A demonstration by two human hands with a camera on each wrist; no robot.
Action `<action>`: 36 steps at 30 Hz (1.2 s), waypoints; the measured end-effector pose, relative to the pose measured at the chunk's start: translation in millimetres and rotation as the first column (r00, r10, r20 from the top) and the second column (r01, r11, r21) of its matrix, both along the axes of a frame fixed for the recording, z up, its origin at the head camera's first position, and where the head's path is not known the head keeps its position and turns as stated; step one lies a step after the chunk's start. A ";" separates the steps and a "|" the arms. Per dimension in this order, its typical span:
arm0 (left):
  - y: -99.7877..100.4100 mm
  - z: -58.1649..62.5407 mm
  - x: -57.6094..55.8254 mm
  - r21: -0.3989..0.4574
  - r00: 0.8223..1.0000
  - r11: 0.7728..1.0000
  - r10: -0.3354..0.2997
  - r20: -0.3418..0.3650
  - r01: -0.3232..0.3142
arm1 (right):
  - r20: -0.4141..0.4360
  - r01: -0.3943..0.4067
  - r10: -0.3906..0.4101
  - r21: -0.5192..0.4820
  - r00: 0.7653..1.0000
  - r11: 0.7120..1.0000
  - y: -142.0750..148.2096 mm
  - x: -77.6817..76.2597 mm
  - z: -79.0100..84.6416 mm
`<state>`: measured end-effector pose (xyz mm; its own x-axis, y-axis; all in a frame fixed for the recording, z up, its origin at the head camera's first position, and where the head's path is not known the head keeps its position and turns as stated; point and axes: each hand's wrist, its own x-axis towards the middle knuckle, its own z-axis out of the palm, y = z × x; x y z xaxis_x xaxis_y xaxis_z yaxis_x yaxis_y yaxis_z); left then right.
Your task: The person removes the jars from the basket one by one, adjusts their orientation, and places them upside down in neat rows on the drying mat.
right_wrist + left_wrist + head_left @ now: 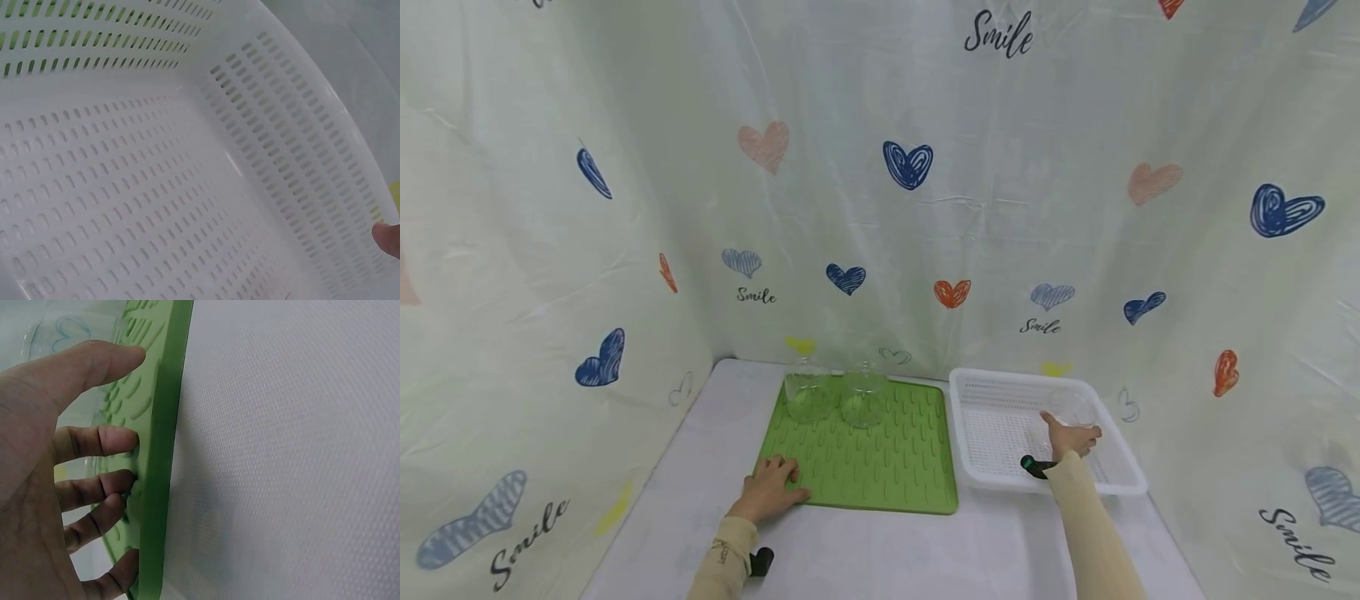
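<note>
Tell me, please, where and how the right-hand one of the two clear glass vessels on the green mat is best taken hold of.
I would grip the right-hand vessel around its rounded body, coming from its right. The body looks broader than the narrow top, and the other vessel stands close on its left. Finer details of the clear glass are hard to make out.

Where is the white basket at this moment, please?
In the head view, the white basket stands on the right side of the table, just to the right of the green mat; the right hand is over it.
</note>
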<state>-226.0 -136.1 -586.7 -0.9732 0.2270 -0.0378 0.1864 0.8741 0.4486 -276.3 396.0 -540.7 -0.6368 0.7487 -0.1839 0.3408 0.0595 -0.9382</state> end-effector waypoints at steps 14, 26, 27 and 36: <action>2.1 -1.6 -1.4 0.042 1.000 0.999 -0.016 -0.006 0.016 | -0.028 0.007 -0.007 0.023 1.000 1.000 12.5 -1.3 -0.5; 0.0 2.4 -0.3 0.049 1.000 0.999 0.002 0.013 -0.002 | -0.050 0.006 -0.004 0.028 0.999 1.000 8.4 -2.4 -1.3; -0.2 2.9 -0.1 0.047 1.000 0.999 0.002 0.013 -0.003 | -0.057 0.006 -0.005 0.030 0.998 1.000 8.1 -2.2 -1.3; -1.7 3.7 1.8 0.043 1.000 0.999 0.009 0.009 -0.010 | -0.113 -0.043 0.055 0.104 0.992 0.994 5.0 -1.5 1.4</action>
<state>-224.2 -137.8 -583.0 -0.9749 0.2193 -0.0372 0.1739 0.8558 0.4872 -277.8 401.0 -539.3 -0.6859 0.7270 -0.0320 0.2247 0.1698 -0.9595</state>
